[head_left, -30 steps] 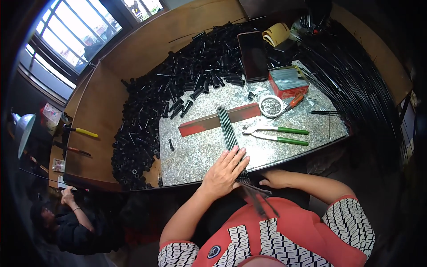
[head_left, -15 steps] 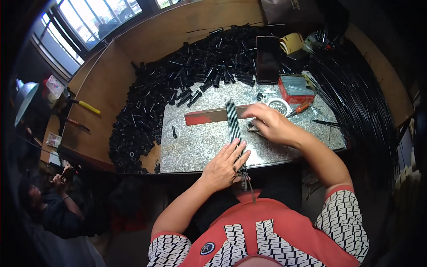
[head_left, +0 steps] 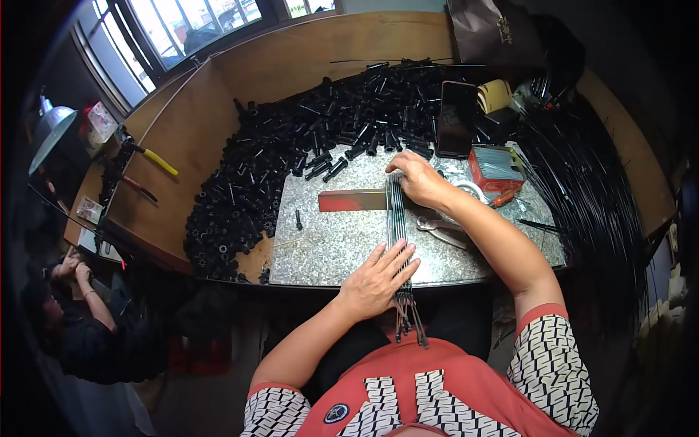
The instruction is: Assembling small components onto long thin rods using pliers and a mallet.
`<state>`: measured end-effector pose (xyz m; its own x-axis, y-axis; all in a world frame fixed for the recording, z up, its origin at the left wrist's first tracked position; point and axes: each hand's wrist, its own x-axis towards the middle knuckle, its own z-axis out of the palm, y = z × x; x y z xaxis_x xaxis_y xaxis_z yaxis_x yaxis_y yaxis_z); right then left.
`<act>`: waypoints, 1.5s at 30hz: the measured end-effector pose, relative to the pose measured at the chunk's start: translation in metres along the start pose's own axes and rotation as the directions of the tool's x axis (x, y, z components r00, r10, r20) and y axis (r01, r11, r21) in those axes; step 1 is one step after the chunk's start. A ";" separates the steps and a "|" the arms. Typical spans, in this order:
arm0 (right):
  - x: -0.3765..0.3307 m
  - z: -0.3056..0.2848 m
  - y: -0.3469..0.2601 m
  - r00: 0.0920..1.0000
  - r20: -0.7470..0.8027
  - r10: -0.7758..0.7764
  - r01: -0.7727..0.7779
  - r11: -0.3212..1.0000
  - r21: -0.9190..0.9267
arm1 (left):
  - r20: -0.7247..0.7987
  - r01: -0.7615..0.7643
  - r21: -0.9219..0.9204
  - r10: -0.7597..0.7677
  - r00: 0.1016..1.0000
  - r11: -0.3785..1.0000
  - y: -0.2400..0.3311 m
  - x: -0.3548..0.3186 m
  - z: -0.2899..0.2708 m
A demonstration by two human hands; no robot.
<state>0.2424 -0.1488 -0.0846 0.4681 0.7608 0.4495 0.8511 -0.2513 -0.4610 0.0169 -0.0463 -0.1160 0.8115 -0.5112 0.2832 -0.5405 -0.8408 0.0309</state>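
Note:
A row of thin dark rods [head_left: 398, 218] lies side by side across a flat red-and-brown bar [head_left: 349, 200] on the speckled board. My left hand [head_left: 378, 280] rests flat over the near part of the rods, fingers stretched out. Below it, their looped near ends hang past the board's edge. My right hand [head_left: 421, 182] is bent round the far ends of the rods, with its thumb mostly hidden. Under my right forearm lies a metal plier-like tool [head_left: 443, 231].
Black tubular parts [head_left: 335, 109] heap along the back and left. A phone [head_left: 456, 116], a red box [head_left: 497, 169], a white ring [head_left: 472, 191] and an orange-handled tool [head_left: 504, 197] stand right. Long black rods [head_left: 582, 167] pile farther right. Another person [head_left: 87, 313] sits at left.
My right hand has moved from beside the bar to the rods' far ends. The left hand stays flat on the rods, and the whole view has shifted slightly.

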 end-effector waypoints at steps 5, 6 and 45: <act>-0.001 0.002 0.003 0.999 0.032 0.034 -0.035 0.999 0.009 | 0.043 0.007 -0.005 -0.007 0.999 1.000 0.000 0.000 -0.005; -0.002 0.004 0.004 0.999 0.033 0.034 -0.035 0.999 0.008 | 0.042 0.007 -0.006 -0.007 0.999 1.000 0.000 0.000 -0.005; -0.106 -0.160 0.083 0.895 -0.072 0.440 -0.395 0.709 -0.583 | 0.140 0.125 -0.060 -0.116 0.983 0.990 -0.006 0.010 -0.019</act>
<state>0.3015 -0.3460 -0.0476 0.8104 0.5275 0.2550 0.5575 -0.8281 -0.0584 0.0238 -0.0430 -0.0949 0.8917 -0.4303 0.1407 -0.4470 -0.8859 0.1239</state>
